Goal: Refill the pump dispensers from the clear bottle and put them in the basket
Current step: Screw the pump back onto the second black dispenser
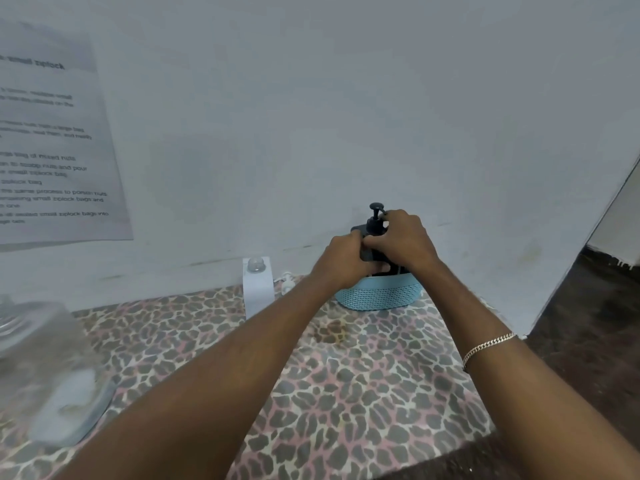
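Both hands close around a black pump dispenser (375, 233): the left hand (341, 259) wraps its body, the right hand (403, 240) grips near the pump neck. The dispenser stands upright in the light-blue woven basket (379, 296) at the far edge of the leopard-print cloth (346, 375). A clear bottle (45, 368) lies blurred at the near left edge. A white open-topped dispenser (258, 289) stands left of the basket, its white pump (286, 282) beside it. A chain bracelet (488, 345) circles the right wrist.
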`<state>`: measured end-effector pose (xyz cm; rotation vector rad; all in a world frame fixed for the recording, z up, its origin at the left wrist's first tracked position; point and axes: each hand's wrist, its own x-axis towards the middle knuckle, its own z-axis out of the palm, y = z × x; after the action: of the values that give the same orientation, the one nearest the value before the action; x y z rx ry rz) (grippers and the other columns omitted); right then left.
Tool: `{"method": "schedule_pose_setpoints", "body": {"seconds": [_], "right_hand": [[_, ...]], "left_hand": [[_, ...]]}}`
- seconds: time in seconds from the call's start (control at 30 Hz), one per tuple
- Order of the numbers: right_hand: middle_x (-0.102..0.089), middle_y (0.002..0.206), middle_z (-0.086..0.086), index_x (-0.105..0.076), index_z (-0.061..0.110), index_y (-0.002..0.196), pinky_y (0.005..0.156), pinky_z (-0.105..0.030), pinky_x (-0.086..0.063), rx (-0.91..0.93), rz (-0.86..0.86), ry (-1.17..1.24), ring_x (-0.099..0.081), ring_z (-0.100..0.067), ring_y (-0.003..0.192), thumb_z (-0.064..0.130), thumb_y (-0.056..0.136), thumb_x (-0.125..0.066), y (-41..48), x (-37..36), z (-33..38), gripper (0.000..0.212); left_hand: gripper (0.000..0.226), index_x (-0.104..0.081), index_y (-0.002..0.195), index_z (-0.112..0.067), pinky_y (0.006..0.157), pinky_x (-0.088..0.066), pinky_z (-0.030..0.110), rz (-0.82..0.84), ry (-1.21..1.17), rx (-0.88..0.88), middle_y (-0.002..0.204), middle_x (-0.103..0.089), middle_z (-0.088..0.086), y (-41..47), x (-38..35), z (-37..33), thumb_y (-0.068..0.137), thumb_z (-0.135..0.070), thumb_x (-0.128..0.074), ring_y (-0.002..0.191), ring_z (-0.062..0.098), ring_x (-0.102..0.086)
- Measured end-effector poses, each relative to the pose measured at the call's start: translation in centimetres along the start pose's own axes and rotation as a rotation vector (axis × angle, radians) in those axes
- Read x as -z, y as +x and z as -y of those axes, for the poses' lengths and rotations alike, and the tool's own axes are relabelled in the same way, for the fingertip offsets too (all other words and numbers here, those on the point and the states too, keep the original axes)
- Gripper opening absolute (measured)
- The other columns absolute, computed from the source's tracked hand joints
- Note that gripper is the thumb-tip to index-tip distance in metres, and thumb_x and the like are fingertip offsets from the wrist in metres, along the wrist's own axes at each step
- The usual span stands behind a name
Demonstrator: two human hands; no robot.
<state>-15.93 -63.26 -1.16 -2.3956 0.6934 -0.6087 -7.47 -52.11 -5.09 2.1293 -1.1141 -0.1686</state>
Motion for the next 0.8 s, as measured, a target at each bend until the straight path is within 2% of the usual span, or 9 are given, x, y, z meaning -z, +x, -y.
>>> {"method": "schedule_pose_setpoints", "body": {"seconds": [0.1, 0.2, 0.3, 0.37, 0.5, 0.6, 0.67, 0.8], "right_hand": [[-0.067, 0.087, -0.005, -0.07, 0.005, 0.101, 0.054, -0.026, -0.046, -0.024, -0.021, -0.015, -0.067, -0.025, 0.077, 0.023, 0.079, -0.079, -0.6, -0.9, -0.6, 0.03], [-0.059, 0.076, -0.002, -0.064, 0.006, 0.089, 0.051, -0.026, -0.039, -0.043, -0.042, -0.043, -0.063, -0.024, 0.072, 0.023, 0.081, -0.077, -1.0, -1.6, -1.1, 0.023], [-0.059, 0.074, -0.001, -0.06, 0.008, 0.088, 0.051, -0.027, -0.037, -0.036, -0.062, -0.079, -0.059, -0.021, 0.069, 0.025, 0.084, -0.078, -1.3, -2.1, -1.4, 0.025], [-0.065, 0.081, -0.006, -0.063, 0.005, 0.094, 0.057, -0.032, -0.043, -0.017, -0.075, -0.099, -0.062, -0.024, 0.075, 0.026, 0.085, -0.078, -1.2, -2.5, -1.6, 0.027], [-0.073, 0.085, -0.011, -0.072, 0.0, 0.091, 0.068, -0.039, -0.055, 0.0, -0.101, -0.088, -0.07, -0.026, 0.078, 0.021, 0.088, -0.078, -1.1, -3.5, -2.3, 0.022], [-0.073, 0.086, -0.009, -0.073, 0.005, 0.087, 0.063, -0.033, -0.047, 0.015, -0.173, -0.027, -0.067, -0.022, 0.075, 0.022, 0.09, -0.079, -1.4, -4.5, -3.1, 0.018], [-0.068, 0.095, -0.009, -0.071, 0.006, 0.085, 0.067, -0.031, -0.04, 0.016, -0.207, -0.051, -0.062, -0.022, 0.077, 0.027, 0.092, -0.078, -1.6, -5.1, -3.4, 0.023], [-0.059, 0.108, -0.012, -0.072, -0.001, 0.089, 0.072, -0.033, -0.041, 0.022, -0.255, -0.115, -0.058, -0.024, 0.082, 0.027, 0.098, -0.073, -2.1, -5.8, -3.4, 0.029]], "left_hand": [[0.033, -0.055, 0.082, -0.018, 0.059, -0.043, 0.025, 0.087, 0.062, 0.001, 0.083, -0.065, 0.002, 0.7, 0.4, -0.2, 0.089, -0.032, -0.084, 0.069, 0.012, -0.056], [0.041, -0.047, 0.067, -0.017, 0.054, -0.035, 0.027, 0.144, 0.126, 0.029, 0.067, -0.054, 0.001, 1.3, 0.0, 0.0, 0.092, -0.027, -0.078, 0.06, 0.014, -0.047], [0.04, -0.048, 0.065, -0.014, 0.054, -0.036, 0.029, 0.154, 0.18, 0.056, 0.068, -0.055, 0.004, 1.6, -0.5, 0.1, 0.091, -0.027, -0.076, 0.064, 0.019, -0.05], [0.038, -0.048, 0.064, -0.014, 0.053, -0.035, 0.029, 0.136, 0.2, 0.079, 0.066, -0.055, 0.003, 1.8, -0.7, 0.2, 0.089, -0.023, -0.075, 0.063, 0.019, -0.051], [0.04, -0.043, 0.061, -0.014, 0.049, -0.032, 0.027, 0.092, 0.225, 0.124, 0.059, -0.048, 0.0, 1.9, -0.9, 0.0, 0.088, -0.017, -0.073, 0.054, 0.015, -0.043], [0.034, -0.044, 0.064, -0.014, 0.049, -0.033, 0.028, 0.055, 0.257, 0.144, 0.063, -0.049, 0.0, 1.7, -1.0, -0.3, 0.088, -0.012, -0.067, 0.055, 0.015, -0.044], [0.03, -0.045, 0.065, -0.013, 0.051, -0.034, 0.029, 0.028, 0.274, 0.151, 0.066, -0.05, 0.001, 1.7, -1.1, -0.3, 0.088, -0.01, -0.064, 0.06, 0.018, -0.047], [0.028, -0.046, 0.066, -0.014, 0.055, -0.037, 0.031, 0.001, 0.281, 0.16, 0.067, -0.051, 0.001, 1.7, -1.2, -0.2, 0.088, -0.008, -0.061, 0.065, 0.022, -0.05]]}}
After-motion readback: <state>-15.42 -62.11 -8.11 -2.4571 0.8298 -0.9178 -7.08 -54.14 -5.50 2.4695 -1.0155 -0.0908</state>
